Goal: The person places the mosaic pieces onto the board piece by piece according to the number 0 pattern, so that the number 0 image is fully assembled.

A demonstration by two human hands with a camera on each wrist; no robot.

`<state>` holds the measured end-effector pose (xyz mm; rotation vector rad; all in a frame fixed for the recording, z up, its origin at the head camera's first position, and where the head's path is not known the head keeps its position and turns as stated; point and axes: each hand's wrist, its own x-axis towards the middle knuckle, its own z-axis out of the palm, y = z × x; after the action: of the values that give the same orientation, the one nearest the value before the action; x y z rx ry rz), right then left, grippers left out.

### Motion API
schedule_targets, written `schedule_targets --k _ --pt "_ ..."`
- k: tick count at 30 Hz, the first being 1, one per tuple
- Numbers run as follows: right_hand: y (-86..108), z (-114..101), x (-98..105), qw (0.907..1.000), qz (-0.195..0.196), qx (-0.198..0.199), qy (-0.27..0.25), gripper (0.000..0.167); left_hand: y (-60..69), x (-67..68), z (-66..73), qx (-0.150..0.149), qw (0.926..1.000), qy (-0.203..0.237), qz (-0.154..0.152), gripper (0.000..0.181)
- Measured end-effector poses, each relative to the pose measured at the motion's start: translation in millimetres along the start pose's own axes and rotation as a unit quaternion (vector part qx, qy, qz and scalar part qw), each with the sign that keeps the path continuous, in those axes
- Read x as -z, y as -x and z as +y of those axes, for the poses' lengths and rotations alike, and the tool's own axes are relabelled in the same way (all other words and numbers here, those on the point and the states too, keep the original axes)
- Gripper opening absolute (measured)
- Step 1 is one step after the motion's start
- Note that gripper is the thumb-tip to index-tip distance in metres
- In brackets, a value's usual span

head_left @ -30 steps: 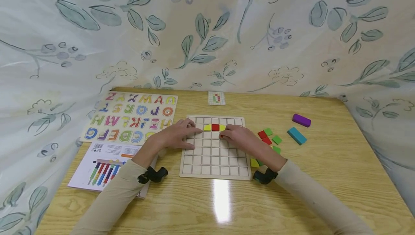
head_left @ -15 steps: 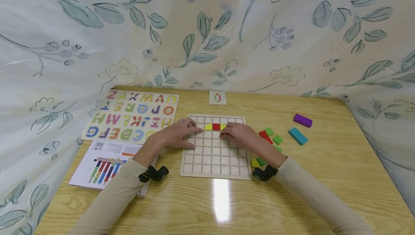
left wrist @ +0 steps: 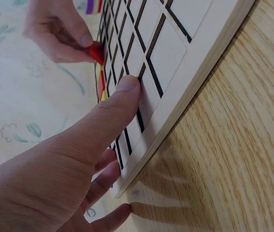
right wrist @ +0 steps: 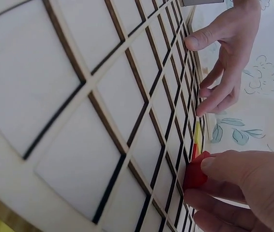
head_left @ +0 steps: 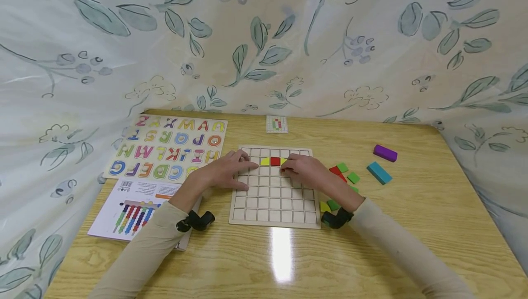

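Floral cloth (head_left: 288,83): hung along the far side and both flanks.
Wooden table (head_left: 412,244): bordered by the cloth on its far side, and lit by a bright reflection near the middle.
Letter board (head_left: 165,146): laid at the far left, covered in coloured letters.
Grid board (head_left: 274,203): laid flat at the centre, ruled into squares.
Printed white item (head_left: 136,216): laid on the near side of the letter board, partly covered by the left sleeve.
Left hand (head_left: 228,170): rested at the grid board's left edge, thumb on its face, fingers spread apart with nothing gripped.
Right hand (head_left: 307,170): held over the far right part of the grid board, thumb and fingers clamped on a red piece (right wrist: 195,173).
Patterned card (head_left: 277,124): placed beyond the grid board, marked with red and green squares.
Turquoise block (head_left: 379,173): placed on the right.
Purple block (head_left: 385,153): set just beyond the turquoise one.
Loose tiles (head_left: 353,178): scattered right of the grid board in green, red and yellow, some partly hidden by the right arm.
Red piece: pinched just nearer than the right-hand yellow of the placed tiles (head_left: 275,161), which are lined up yellow, red, yellow in the second row from the far edge; whether it is seated cannot be told.
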<state>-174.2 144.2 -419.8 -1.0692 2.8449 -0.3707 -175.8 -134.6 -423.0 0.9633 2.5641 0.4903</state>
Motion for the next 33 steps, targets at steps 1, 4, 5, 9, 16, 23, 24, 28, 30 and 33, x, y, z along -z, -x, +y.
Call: schedule_targets --k 1,4,5,9,16,23,24,28,30,33 --pt "-0.2 0.1 0.2 1.0000 0.000 -0.001 0.000 0.018 -0.2 -0.2 0.0 0.001 1.0000 0.001 -0.001 0.064" --pt "-0.6 0.6 -0.3 1.0000 -0.004 -0.003 0.001 0.018 -0.3 -1.0 0.1 0.001 1.0000 0.000 -0.001 0.064" --pt "-0.6 0.9 -0.8 1.0000 -0.005 -0.003 0.002 0.018 -0.4 -1.2 0.1 0.001 1.0000 0.000 -0.001 0.064" --pt "0.2 2.1 -2.2 1.0000 -0.004 0.002 0.004 0.017 -0.3 -1.7 0.6 0.000 1.0000 -0.001 -0.001 0.064" --pt "1.6 1.5 -3.6 0.9998 0.011 0.012 0.005 0.015 -0.6 -2.3 1.0 -0.003 1.0000 -0.005 0.001 0.063" --pt "7.0 -4.8 -9.8 0.9945 0.026 0.047 0.091 0.013 0.1 -1.8 -1.1 0.001 1.0000 -0.008 -0.001 0.064" --pt "10.0 -5.2 -9.3 0.9938 0.030 0.053 0.093 0.016 0.4 -1.8 -1.3 -0.002 1.0000 -0.010 0.001 0.064" --pt "31.2 -0.8 1.9 0.9985 0.028 0.024 0.040 0.028 -0.1 -3.0 -2.5 -0.007 0.9999 -0.010 0.003 0.064" --pt "44.8 7.5 7.8 0.9993 0.034 -0.013 0.012 0.032 -0.6 -4.0 -3.0 -0.008 0.9999 -0.010 0.005 0.064" --pt "67.0 25.7 14.1 0.9968 0.051 -0.060 -0.010 0.034 -1.0 -4.7 -3.3 -0.006 0.9999 -0.011 0.007 0.064"
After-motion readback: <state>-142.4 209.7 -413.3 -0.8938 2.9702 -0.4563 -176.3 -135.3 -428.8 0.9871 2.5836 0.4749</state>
